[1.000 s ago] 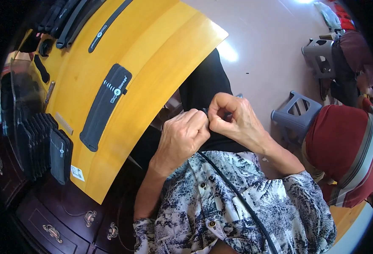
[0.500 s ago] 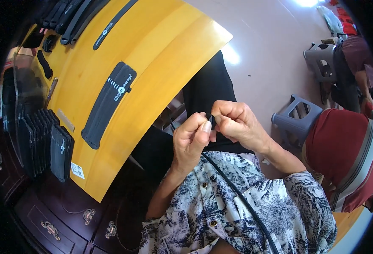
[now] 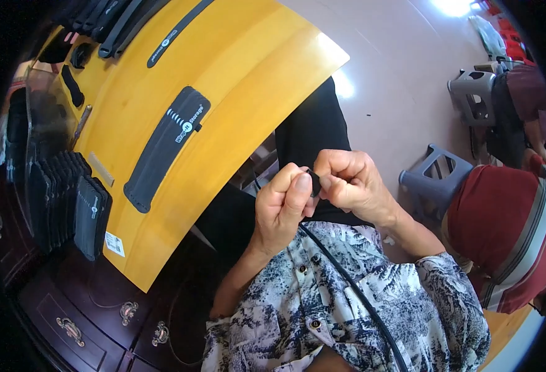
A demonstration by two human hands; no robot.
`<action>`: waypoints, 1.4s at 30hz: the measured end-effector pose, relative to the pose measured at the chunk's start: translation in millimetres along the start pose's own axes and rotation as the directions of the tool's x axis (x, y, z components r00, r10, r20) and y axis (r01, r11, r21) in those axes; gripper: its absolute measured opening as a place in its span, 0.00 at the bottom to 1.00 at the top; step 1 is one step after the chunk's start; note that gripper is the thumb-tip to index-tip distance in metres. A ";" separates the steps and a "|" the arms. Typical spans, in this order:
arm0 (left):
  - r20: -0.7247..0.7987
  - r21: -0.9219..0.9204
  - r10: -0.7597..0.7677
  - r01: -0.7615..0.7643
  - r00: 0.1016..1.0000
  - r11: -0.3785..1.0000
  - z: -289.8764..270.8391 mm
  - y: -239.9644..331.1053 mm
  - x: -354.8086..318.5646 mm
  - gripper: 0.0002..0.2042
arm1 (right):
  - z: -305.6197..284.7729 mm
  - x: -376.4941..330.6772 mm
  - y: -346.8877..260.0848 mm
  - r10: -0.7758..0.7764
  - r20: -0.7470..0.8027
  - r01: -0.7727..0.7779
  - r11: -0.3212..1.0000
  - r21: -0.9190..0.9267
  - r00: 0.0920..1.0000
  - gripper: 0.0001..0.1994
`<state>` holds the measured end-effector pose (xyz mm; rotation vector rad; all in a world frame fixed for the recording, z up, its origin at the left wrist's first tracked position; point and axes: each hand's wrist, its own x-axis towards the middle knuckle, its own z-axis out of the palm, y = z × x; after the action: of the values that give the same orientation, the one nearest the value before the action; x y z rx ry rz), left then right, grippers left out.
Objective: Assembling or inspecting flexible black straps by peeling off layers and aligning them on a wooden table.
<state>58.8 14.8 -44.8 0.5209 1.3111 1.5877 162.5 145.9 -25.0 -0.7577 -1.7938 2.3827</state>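
Above my lap, my left hand [image 3: 282, 203] and my right hand [image 3: 355, 186] meet, both closed in a pinch. Between their thumbs and fingertips is a small black strap-like piece [image 3: 314, 183]. Most of it is hidden by my fingers, so its full shape cannot be made out. Left of my hands, a flat black strap [image 3: 167, 149] with white printing and a row of white marks lies on the yellow table [image 3: 242, 93]. Beyond it is a narrower black strap [image 3: 179, 34].
Stacks of black straps [image 3: 92, 217] stand at the table's left edge, beside a pale ruler-like strip [image 3: 102, 168]. More straps [image 3: 127, 25] lie at the far left. A black cable [image 3: 360, 297] crosses my shirt. Grey stools [image 3: 434, 183] and another person [image 3: 527, 136] are at right.
The black piece has turned slightly between my fingertips, and more of its dark surface shows. Both hands keep their pinch. The table appears shifted a little to the right in view.
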 end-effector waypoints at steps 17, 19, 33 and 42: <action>-0.241 -0.204 0.149 -0.201 0.959 0.958 34.8 14.9 20.8 0.16 | 8.0 10.0 -38.3 -0.359 -0.112 0.288 0.868 -0.404 0.926 0.13; -0.306 -0.212 0.224 -0.295 0.926 0.932 39.6 15.4 23.8 0.15 | -1.5 13.4 -37.1 -0.286 -0.256 0.214 0.937 -0.276 0.923 0.13; 0.187 0.007 0.094 -0.097 0.978 0.995 12.3 53.1 20.0 0.09 | -48.3 8.0 -80.0 -0.435 -0.356 0.467 0.884 0.004 0.827 0.12; 0.141 0.249 0.198 -0.228 0.970 0.941 41.3 66.4 49.3 0.13 | -116.2 68.6 -88.1 -0.209 0.119 0.019 0.558 0.829 0.971 0.08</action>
<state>43.7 81.8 17.2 0.9336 1.4247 1.5379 130.1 300.0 9.1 -0.2431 -0.4928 2.8209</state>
